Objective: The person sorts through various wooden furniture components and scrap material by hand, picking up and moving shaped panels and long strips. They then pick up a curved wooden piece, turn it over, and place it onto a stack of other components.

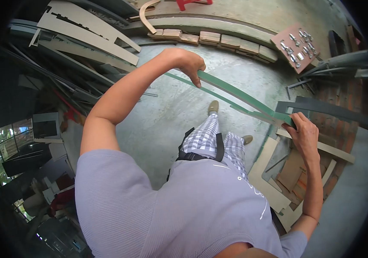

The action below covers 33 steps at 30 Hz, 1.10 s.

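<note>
A long, narrow green-edged piece (239,95) stretches across in front of me, slanting down to the right. Its two green rails run side by side and come together near the right end. My left hand (189,63) is closed over the upper left part, thumb hanging down on the near side. At the other end, my right hand (303,131) grips the joined tip between thumb and fingers. Below the piece are my shoes (213,107) on the concrete floor.
Pale cut panels (87,32) are piled at upper left. Wood blocks (209,38) line a low ledge. A board with metal hardware (296,45) lies at upper right. Beside my right arm, cream frame pieces (263,172) and a dark grey strip (330,109) lie near bricks.
</note>
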{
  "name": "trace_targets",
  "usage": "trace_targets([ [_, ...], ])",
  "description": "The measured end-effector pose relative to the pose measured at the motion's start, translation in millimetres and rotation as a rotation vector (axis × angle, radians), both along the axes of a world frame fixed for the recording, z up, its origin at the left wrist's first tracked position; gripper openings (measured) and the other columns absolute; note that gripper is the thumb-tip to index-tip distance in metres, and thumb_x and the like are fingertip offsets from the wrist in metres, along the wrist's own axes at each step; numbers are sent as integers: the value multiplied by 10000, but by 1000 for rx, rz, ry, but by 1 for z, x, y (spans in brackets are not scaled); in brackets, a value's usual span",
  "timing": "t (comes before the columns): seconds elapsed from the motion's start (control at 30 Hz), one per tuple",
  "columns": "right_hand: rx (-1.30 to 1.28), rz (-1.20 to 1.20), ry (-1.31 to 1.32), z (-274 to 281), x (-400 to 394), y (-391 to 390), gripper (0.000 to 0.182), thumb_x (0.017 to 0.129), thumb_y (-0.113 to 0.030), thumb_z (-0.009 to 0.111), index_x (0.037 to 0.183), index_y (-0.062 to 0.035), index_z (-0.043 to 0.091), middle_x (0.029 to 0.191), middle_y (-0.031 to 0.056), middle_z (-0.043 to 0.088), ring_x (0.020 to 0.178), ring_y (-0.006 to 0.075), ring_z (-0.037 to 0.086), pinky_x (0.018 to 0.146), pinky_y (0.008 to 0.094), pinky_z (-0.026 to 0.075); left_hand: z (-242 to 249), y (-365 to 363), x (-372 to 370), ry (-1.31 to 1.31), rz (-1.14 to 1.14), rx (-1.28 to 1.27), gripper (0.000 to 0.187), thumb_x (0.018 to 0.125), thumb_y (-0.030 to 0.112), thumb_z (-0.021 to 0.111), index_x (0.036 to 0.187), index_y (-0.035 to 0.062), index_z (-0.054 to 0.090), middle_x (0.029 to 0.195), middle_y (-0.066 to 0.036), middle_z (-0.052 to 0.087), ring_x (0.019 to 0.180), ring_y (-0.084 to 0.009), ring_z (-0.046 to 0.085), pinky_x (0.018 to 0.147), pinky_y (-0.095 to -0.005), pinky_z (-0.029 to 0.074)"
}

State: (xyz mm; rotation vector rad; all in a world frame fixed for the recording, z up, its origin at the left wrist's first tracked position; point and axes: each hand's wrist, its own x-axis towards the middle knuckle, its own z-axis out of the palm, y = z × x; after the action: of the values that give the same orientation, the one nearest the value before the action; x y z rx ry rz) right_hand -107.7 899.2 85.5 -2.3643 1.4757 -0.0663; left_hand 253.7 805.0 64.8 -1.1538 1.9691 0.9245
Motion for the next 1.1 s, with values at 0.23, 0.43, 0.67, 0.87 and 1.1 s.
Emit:
trace_targets([
  [0.23,-39,-60,-14,-27,84,16,245,665,-185,688,821,-73,536,733,50,509,694,233,537,564,354,415,-41,8,78,-11,-22,28,427,654,369,705,895,30,605,790,-121,619,772,-276,591,642,-373,454],
  [0.43,-74,-33,53,-25,138,51,259,639,-176,705,820,-83,544,736,34,512,682,216,525,564,336,418,-60,64,133,59,33,20,406,666,351,702,903,35,604,754,-124,617,730,-274,593,643,-363,456],
  [0.67,-162,-87,95,-20,205,113,273,623,-167,704,829,-86,544,748,37,510,721,217,535,590,336,425,-88,132,202,223,65,12,406,698,357,680,928,31,605,765,-137,618,736,-273,592,656,-355,451],
  [0.87,-126,-131,130,-15,263,152,251,658,-178,681,846,-88,542,758,37,512,728,214,544,589,338,424,-85,156,250,231,23,18,379,716,348,668,915,32,600,768,-135,615,747,-268,588,663,-356,447],
  [1.1,-57,-112,116,-1,356,134,216,729,-242,640,849,-87,550,776,43,529,658,247,567,553,353,425,-77,145,350,293,61,-88,380,692,285,685,962,36,588,810,-137,620,798,-279,590,692,-360,444],
])
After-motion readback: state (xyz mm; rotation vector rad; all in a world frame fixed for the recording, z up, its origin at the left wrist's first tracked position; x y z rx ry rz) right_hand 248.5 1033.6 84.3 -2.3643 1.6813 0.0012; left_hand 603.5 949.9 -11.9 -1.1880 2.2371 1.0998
